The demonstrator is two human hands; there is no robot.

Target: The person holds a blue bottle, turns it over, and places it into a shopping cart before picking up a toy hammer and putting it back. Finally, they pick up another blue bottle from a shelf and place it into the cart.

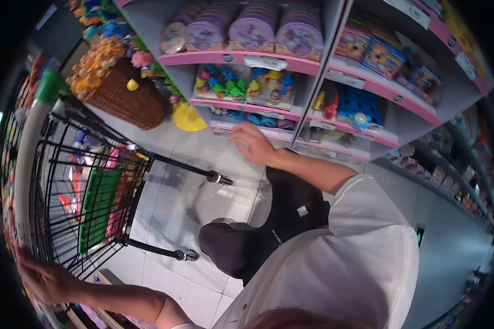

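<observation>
At the lower left, my left hand (pixel 46 277) is closed around the grey handle (pixel 24 181) of a black wire shopping cart (pixel 88 186). Its fingertips are partly hidden in the dark edge of the view. My right hand (pixel 251 143) hangs in front of the lowest pink-edged shelves (pixel 247 105), above the tiled floor. Its fingers are loosely bent, a gap shows beside the thumb, and nothing is visible in it. Inside the cart are a green panel (pixel 100 208) and colourful packages, seen through the wires.
Purple round containers (pixel 252 34) fill an upper shelf, with small colourful toys (pixel 222 82) below. A wicker basket (pixel 129 96) stands beyond the cart. More stocked shelves (pixel 444 159) line the right side. The cart's wheels (pixel 219 177) are near my legs.
</observation>
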